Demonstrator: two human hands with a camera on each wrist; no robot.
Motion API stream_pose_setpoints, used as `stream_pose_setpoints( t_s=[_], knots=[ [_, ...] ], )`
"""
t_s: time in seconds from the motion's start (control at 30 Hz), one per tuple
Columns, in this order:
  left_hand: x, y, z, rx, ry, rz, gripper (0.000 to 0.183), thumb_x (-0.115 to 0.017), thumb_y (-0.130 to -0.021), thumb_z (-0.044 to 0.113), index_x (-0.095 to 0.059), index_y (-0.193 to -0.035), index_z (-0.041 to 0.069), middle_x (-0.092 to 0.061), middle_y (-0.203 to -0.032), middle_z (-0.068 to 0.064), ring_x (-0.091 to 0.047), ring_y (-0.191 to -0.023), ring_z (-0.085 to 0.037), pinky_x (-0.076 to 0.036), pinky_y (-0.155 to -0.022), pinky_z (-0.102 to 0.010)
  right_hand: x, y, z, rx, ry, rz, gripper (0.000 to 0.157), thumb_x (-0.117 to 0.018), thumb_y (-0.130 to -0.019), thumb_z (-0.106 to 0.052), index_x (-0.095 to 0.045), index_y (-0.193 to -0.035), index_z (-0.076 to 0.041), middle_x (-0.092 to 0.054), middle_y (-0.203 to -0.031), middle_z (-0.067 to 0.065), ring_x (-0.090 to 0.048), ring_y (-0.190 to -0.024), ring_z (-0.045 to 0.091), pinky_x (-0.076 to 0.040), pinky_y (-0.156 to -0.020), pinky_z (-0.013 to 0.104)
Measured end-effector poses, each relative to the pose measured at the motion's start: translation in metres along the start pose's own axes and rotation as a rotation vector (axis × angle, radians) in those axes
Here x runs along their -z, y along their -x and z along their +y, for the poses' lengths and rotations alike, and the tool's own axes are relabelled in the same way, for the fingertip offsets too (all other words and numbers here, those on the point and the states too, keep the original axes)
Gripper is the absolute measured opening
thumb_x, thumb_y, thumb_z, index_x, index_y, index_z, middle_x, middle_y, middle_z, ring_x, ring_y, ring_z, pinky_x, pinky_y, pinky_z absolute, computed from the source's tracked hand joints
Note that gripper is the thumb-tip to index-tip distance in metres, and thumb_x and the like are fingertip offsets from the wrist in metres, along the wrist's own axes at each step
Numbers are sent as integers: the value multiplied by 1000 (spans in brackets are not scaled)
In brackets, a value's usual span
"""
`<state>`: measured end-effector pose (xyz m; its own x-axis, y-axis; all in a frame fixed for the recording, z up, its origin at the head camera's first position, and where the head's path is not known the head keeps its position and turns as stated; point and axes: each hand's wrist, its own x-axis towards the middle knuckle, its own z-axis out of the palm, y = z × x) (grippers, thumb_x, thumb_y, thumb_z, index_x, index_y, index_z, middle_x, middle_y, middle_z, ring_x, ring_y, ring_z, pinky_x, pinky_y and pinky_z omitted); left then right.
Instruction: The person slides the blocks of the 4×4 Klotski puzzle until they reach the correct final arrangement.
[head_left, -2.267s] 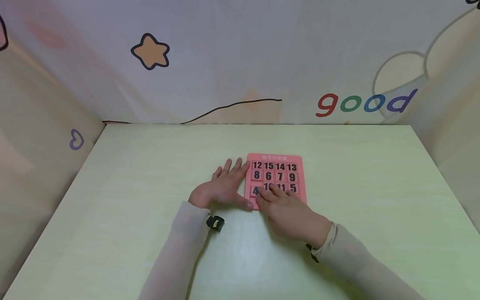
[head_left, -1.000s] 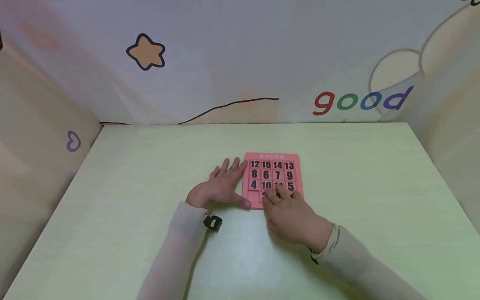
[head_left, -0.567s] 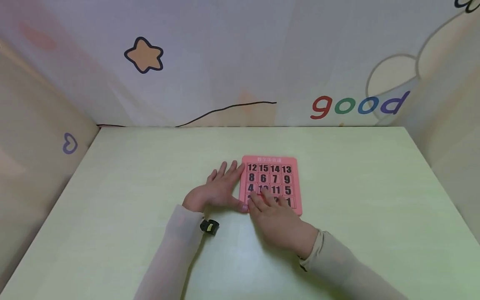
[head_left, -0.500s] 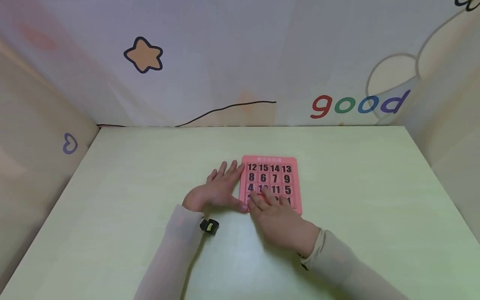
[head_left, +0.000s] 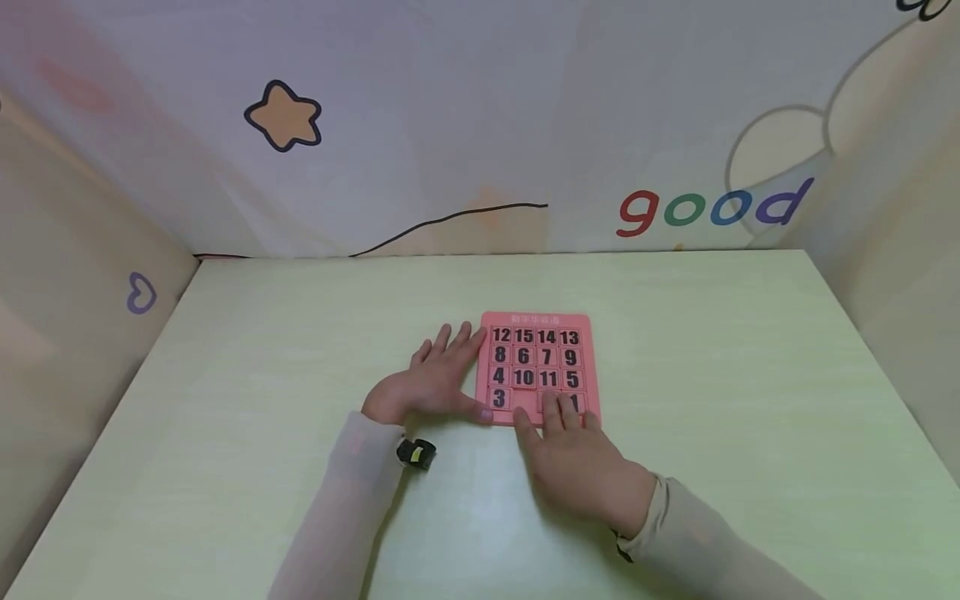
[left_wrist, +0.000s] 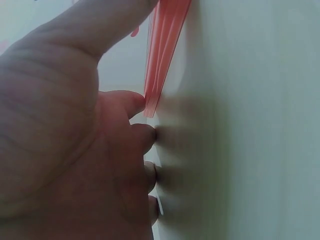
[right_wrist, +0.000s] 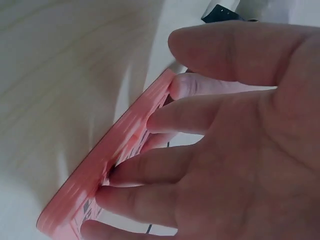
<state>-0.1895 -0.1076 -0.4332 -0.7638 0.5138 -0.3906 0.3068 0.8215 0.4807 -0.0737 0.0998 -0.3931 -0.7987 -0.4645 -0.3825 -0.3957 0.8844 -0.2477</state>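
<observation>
A pink number slide puzzle point(head_left: 591, 358) lies flat on the table in the head view. Black numbers mark its tiles, and the bottom row has a gap just right of the 3 tile point(head_left: 498, 398). Along the puzzle's left side rests my left hand point(head_left: 431, 386), fingers spread; its thumb and index finger touch the edge. My right hand point(head_left: 581, 471) reaches over the front edge with fingers extended. Its middle fingers lie on the bottom row, partly covering the tiles right of the gap, and its index fingertip is at the rim below the gap.
The pale green table point(head_left: 262, 400) extends around the puzzle. A printed backdrop point(head_left: 450, 125) with a star and the word "good" rises behind it, and side panels point(head_left: 75, 333) flank the table. Black bands point(head_left: 416, 454) sit at the wrists.
The 3 tile has slid left into the bottom-left corner, leaving the gap beside it. My right hand went left, then back right. The left hand keeps its place at the edge.
</observation>
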Motion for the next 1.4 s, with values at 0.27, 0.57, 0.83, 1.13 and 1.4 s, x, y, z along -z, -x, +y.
stream_pose_setpoints(
  t_s=[0.27, 0.57, 0.83, 1.13, 1.4],
  knots=[
    [2, 0, 2, -17, -11, 13, 126, -84, -75, 56, -2, -164, 20, 8, -168, -8, 18, -151, -34, 5, -119, -55, -6, -2, -4, 20, 27, 39, 57, -44, -105, -20, -32, -160, -13, -21, -156, 39, -18, -145, 54, -22, -111, 70],
    [0, -1, 4, -27, -15, 19, 125, -84, -75, 54, -4, -164, 17, 6, -168, -10, 17, -151, -35, 5, -119, -57, -11, -6, -5, 94, -1, 110, 58, -43, -105, -17, -27, -160, -8, -25, -159, 31, -20, -148, 45, -21, -115, 64],
    [-1, 0, 4, -24, -5, 16, 125, -83, -76, 55, -3, -164, 18, 6, -168, -10, 17, -151, -34, 6, -119, -56, -7, -6, 1, 87, -42, 60, 61, -43, -106, -20, -20, -163, -14, -20, -162, 28, -16, -150, 43, -19, -114, 65],
    [1, 3, 2, -37, 32, 9, 122, -83, -79, 51, -2, -164, 18, 8, -168, -10, 18, -151, -32, 7, -119, -54, 6, 0, 9, -111, -61, -10, 77, -62, -100, -30, -20, -164, -21, -19, -156, 40, -16, -142, 61, -18, -106, 78],
    [1, 2, 2, -39, 21, 9, 123, -82, -79, 54, 0, -164, 19, 10, -168, -7, 20, -150, -31, 8, -119, -53, 3, 0, 7, -112, -54, 9, 79, -64, -99, -35, -20, -163, -19, -20, -153, 44, -17, -139, 65, -20, -106, 78]
  ],
)
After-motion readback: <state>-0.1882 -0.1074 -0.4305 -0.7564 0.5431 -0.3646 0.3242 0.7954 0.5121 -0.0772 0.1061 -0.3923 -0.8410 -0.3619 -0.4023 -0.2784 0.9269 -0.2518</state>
